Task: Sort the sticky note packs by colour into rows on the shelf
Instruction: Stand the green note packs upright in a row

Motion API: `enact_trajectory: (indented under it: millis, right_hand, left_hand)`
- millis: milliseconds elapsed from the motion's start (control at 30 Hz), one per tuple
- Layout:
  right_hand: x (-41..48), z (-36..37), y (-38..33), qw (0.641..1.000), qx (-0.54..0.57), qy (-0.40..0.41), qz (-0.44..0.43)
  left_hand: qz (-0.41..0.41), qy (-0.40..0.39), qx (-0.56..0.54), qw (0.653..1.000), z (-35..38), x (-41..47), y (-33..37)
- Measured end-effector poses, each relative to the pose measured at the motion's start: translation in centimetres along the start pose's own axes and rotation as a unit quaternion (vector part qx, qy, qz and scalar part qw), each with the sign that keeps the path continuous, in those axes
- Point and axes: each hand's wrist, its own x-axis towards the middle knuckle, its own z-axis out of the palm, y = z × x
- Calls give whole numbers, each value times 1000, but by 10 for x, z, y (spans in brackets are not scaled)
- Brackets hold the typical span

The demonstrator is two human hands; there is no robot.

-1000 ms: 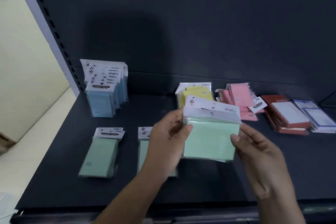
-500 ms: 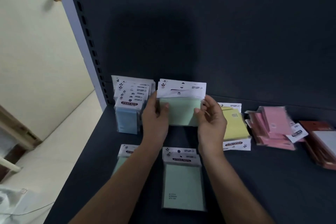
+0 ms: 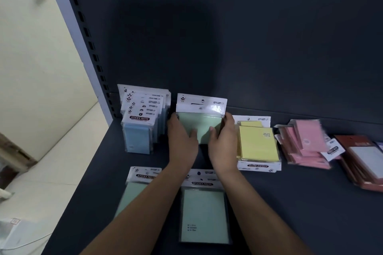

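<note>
Head view: both forearms reach forward side by side over the dark grey metal shelf [image 3: 290,203], wrists straight and palms turned inward toward each other. The left hand [image 3: 182,141] and the right hand [image 3: 222,141] grip a small bundle of pale green sticky note packs in clear sleeves with white header cards [image 3: 202,124]. Each thumb lies on the green front face, and the fingers curl round the side edge on its own side. The bundle stands upright near the back panel, headers on top, between a standing row of light blue sticky note packs [image 3: 137,136] just to its left and a flat stack of yellow sticky note packs [image 3: 258,143] just to its right. Whether its lower edge touches the shelf cannot be told. Further right lie a loose heap of pink sticky note packs [image 3: 304,143] and red-brown backed notepads [image 3: 360,159]. Nearer the front edge, one flat green pack [image 3: 204,213] lies between the forearms, and another green pack [image 3: 132,192] lies partly under the left forearm.
</note>
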Motion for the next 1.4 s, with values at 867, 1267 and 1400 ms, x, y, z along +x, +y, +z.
enact_trajectory:
  millis: [867, 1267, 1400]
  right_hand:
    - [-8, -8, 18, 996, 14, -83, 19]
    - [-21, -17, 2, 988, 86, -91, 92]
    - [-33, -26, -2, 986, 96, -100, 92]
  left_hand:
    - [2, -9, 68, 998, 0, -7, -4]
    - [-3, -46, 91, 995, -15, -23, -5]
    - [0, -67, 92, 994, -25, -37, -2]
